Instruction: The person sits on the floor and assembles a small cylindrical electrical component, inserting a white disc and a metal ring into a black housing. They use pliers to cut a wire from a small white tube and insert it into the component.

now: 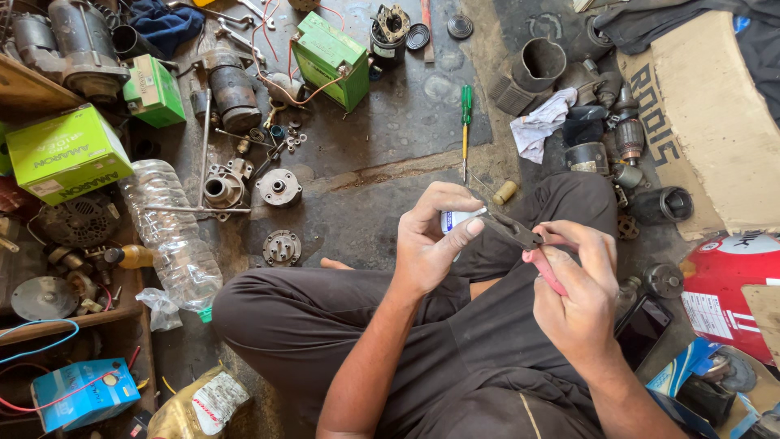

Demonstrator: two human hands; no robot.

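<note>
My left hand grips a small white tube between thumb and fingers, above my lap. Red-handled pliers sit in my right hand, their dark jaws pointing left and meeting the tube's end. Both hands hover over my crossed legs in dark trousers. What the jaws pinch is too small to tell.
On the oily floor lie a green-handled screwdriver, a white rag, a clear plastic bottle, green boxes, a green battery, motor housings, round metal plates and black cylinders. A phone rests by my right knee.
</note>
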